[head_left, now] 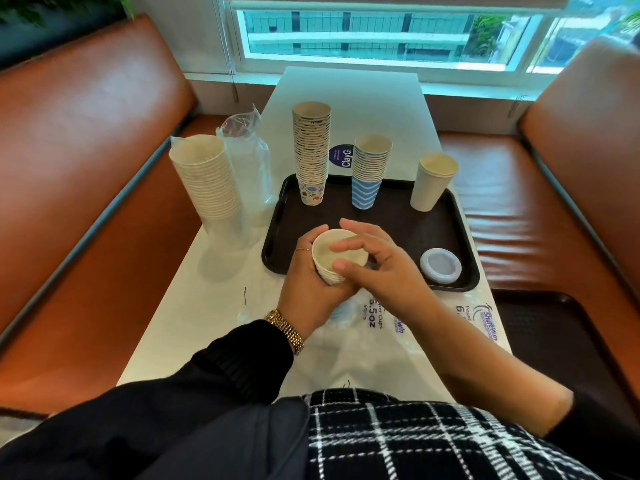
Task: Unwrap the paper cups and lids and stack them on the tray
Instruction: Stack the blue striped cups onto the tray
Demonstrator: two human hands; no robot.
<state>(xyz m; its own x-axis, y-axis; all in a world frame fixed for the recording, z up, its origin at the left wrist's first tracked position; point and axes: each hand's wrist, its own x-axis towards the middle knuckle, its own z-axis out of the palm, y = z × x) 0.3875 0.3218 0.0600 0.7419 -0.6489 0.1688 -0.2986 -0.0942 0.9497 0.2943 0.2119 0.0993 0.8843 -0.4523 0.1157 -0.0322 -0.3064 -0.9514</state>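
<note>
Head view is showing a short stack of white cups [334,258] sitting over the near edge of the dark tray [398,223], at about 6 o'clock on it. The left hand [311,289] is wrapping around the stack's side, gripping it, while the right hand [374,261] is pinching the top cup's rim with thumb and fingers. A lid [440,265] is lying at the tray's 4 o'clock corner. Three cup stacks are standing along the far edge: a tall patterned stack [311,157] at 11 o'clock, a blue striped stack [370,171] at 12, a plain cup [433,181] at 1. Wrapped cups [207,181] are standing on the table [346,95], off at 9 o'clock.
</note>
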